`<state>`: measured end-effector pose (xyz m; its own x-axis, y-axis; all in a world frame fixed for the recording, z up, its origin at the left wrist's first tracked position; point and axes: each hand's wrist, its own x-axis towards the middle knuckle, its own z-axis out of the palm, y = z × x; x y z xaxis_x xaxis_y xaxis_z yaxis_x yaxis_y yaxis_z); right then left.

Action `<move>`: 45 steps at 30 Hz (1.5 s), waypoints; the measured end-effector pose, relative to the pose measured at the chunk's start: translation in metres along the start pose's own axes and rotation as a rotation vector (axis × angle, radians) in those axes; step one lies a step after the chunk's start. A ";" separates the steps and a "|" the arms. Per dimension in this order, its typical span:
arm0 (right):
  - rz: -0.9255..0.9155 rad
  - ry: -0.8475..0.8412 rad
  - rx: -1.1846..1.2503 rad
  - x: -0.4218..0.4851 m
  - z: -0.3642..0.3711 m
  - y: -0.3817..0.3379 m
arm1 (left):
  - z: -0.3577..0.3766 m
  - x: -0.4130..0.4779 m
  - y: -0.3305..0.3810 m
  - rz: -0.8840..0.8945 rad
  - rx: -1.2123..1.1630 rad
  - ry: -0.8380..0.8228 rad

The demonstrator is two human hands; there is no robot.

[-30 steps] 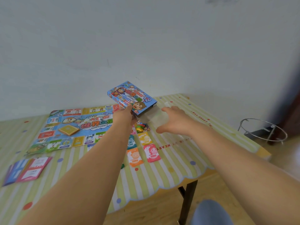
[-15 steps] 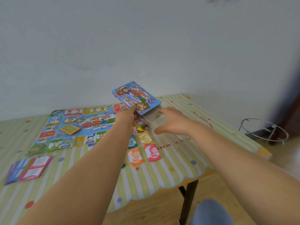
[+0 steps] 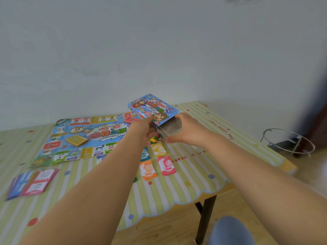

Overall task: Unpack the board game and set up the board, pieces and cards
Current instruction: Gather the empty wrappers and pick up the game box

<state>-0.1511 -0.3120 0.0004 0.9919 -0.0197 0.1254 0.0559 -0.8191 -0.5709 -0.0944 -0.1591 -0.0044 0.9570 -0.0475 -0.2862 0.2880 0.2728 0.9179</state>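
Left hand (image 3: 143, 128) grips box (image 3: 152, 107) raised over board (image 3: 79, 137) right edge, open end tilted near; right hand (image 3: 184, 131) curls round grey insert (image 3: 170, 128), likely to slide it out

Game box (image 3: 153, 108) above table (image 3: 194, 183), right of board (image 3: 88, 137).

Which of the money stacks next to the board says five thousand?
The pink stack, just right of the orange stack, which reads 2000; the yellow stack lies beyond it.
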 end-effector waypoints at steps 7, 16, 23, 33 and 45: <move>-0.026 0.096 -0.051 -0.002 -0.001 0.004 | -0.001 0.002 0.000 -0.011 -0.033 0.040; 0.017 -0.001 -0.156 0.003 0.001 0.006 | 0.002 0.000 -0.001 -0.014 -0.067 0.024; 0.002 0.035 -0.190 0.008 0.000 0.010 | 0.007 0.001 -0.003 -0.024 -0.015 0.005; 0.227 0.375 0.172 0.008 -0.023 0.019 | -0.002 0.011 0.002 0.011 -0.065 0.132; 0.451 0.255 0.330 0.004 -0.028 0.023 | -0.001 0.009 0.004 0.041 -0.078 0.154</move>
<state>-0.1494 -0.3468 0.0110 0.8697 -0.4933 -0.0201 -0.2901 -0.4778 -0.8292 -0.0845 -0.1573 -0.0032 0.9496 0.1110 -0.2932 0.2396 0.3459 0.9071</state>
